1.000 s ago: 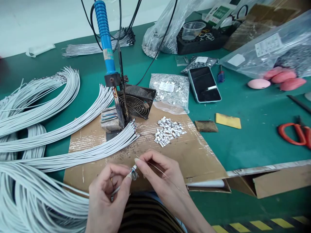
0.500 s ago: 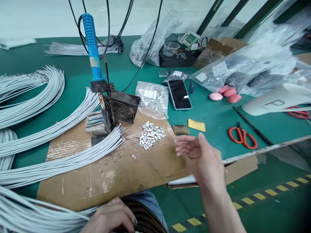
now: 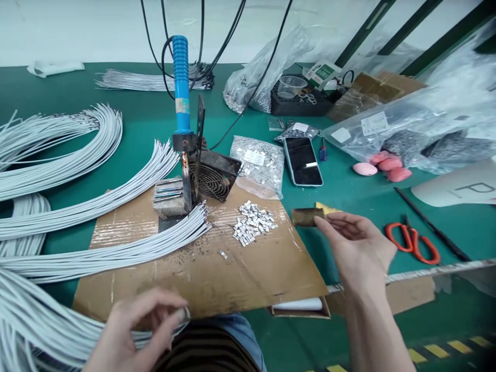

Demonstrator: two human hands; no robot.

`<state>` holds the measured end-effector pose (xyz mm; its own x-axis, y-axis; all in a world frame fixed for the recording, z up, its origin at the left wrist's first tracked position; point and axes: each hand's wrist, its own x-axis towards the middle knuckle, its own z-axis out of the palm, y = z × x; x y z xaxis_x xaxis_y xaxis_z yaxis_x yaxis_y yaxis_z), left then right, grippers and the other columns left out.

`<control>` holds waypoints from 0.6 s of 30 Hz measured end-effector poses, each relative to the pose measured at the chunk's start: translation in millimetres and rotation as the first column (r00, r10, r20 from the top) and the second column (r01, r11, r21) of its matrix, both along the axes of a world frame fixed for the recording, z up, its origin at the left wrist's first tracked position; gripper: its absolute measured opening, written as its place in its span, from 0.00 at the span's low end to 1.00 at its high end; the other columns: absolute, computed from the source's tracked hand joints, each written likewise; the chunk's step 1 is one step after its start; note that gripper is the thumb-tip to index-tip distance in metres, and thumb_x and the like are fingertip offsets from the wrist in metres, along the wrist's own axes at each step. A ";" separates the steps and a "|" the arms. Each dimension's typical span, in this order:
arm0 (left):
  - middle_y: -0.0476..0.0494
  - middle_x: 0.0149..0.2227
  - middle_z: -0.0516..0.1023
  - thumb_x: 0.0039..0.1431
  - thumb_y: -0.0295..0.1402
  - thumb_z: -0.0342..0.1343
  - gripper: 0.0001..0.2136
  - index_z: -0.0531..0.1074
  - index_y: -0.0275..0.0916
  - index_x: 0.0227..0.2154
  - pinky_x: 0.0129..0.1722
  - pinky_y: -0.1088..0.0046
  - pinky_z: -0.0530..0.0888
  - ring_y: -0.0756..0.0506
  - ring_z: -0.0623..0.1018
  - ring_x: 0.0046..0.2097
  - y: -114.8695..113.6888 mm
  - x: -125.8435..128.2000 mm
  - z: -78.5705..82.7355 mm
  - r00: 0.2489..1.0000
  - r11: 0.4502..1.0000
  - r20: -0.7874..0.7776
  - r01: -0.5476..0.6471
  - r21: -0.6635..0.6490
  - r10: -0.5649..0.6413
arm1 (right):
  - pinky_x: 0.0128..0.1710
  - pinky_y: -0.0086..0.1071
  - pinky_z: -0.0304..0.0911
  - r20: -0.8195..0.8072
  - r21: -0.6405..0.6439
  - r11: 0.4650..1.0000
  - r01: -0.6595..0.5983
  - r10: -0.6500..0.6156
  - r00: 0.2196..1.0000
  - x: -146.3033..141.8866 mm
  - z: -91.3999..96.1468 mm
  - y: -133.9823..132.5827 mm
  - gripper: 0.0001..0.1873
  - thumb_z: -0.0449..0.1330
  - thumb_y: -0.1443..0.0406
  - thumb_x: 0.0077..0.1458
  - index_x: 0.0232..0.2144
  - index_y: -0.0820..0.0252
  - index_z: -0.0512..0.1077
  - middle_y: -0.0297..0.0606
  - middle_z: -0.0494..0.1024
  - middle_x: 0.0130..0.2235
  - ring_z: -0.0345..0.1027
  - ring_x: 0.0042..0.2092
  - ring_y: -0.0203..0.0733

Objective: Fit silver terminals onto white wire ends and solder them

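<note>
My right hand [image 3: 358,248] is out over the right edge of the cardboard sheet [image 3: 201,274], thumb and fingers closed on a small brown pad [image 3: 305,217]. A yellow pad [image 3: 327,207] peeks out just behind it. My left hand [image 3: 135,328] is low at the near edge, fingers pinched on the end of a white cable [image 3: 183,314] from the big bundle [image 3: 46,320]. A loose pile of small metal connectors [image 3: 253,223] lies on the cardboard, with one stray piece [image 3: 223,254] nearer me.
A blue-handled soldering iron [image 3: 181,77] stands in its holder beside a small black fan [image 3: 214,175]. White cable bundles [image 3: 58,160] fan across the left. A bag of connectors [image 3: 259,161], a phone [image 3: 303,161], red scissors [image 3: 413,242], pink objects [image 3: 377,166] and plastic bags lie to the right.
My hands have parted from the cable end they worked on together. The right hand reached right and took up the brown pad; the left dropped to the near edge with the cable.
</note>
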<state>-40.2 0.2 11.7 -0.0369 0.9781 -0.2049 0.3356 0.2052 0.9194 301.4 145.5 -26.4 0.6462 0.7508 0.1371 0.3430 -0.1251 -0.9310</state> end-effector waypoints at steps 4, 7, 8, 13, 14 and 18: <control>0.53 0.18 0.73 0.62 0.40 0.63 0.10 0.80 0.39 0.38 0.24 0.79 0.68 0.50 0.72 0.22 26.5 0.5 10.9 0.947 0.946 0.047 -0.313 -0.080 0.318 | 0.52 0.47 0.69 -0.114 0.072 0.990 -0.119 0.127 0.985 -39.8 10.4 -17.4 0.16 0.74 0.59 0.47 0.38 0.55 0.78 0.42 0.80 0.40 0.75 0.42 0.48; 0.55 0.19 0.72 0.64 0.39 0.61 0.12 0.78 0.38 0.45 0.24 0.79 0.67 0.52 0.70 0.22 44.6 2.9 10.3 0.928 0.933 0.095 -0.356 -0.051 0.359 | 0.44 0.44 0.74 -0.202 0.069 0.950 -0.304 0.312 0.928 -86.5 12.0 -23.5 0.13 0.74 0.61 0.44 0.34 0.56 0.78 0.39 0.81 0.35 0.76 0.37 0.47; 0.55 0.19 0.72 0.64 0.39 0.60 0.13 0.77 0.37 0.47 0.24 0.79 0.66 0.52 0.69 0.22 50.2 4.2 9.2 0.930 0.936 0.107 -0.349 -0.050 0.353 | 0.42 0.41 0.75 -0.235 0.069 0.922 -0.382 0.387 0.892 -103.0 12.1 -23.8 0.12 0.74 0.62 0.45 0.33 0.56 0.78 0.38 0.81 0.34 0.77 0.37 0.46; 0.56 0.20 0.71 0.64 0.41 0.61 0.23 0.72 0.36 0.57 0.22 0.76 0.64 0.51 0.67 0.21 78.1 11.5 4.1 0.944 0.951 0.117 -0.305 -0.050 0.308 | 0.41 0.32 0.76 -0.350 0.108 0.787 -0.607 0.601 0.718 -164.7 16.9 -21.4 0.07 0.69 0.64 0.54 0.35 0.55 0.75 0.35 0.81 0.36 0.78 0.38 0.40; 0.56 0.20 0.70 0.63 0.41 0.61 0.24 0.71 0.35 0.58 0.22 0.76 0.64 0.51 0.67 0.21 83.1 12.8 3.6 0.947 0.954 0.121 -0.295 -0.052 0.299 | 0.41 0.31 0.76 -0.361 0.115 0.770 -0.627 0.621 0.696 -170.8 18.2 -21.4 0.06 0.68 0.64 0.56 0.36 0.54 0.75 0.35 0.81 0.37 0.78 0.39 0.39; 0.57 0.19 0.67 0.61 0.36 0.61 0.19 0.76 0.33 0.53 0.23 0.75 0.64 0.50 0.65 0.22 94.4 16.2 2.6 0.948 0.956 0.119 -0.293 -0.025 0.294 | 0.43 0.30 0.74 -0.370 0.123 0.740 -0.661 0.652 0.662 -179.9 20.6 -24.4 0.04 0.66 0.65 0.59 0.38 0.54 0.74 0.34 0.80 0.38 0.77 0.40 0.38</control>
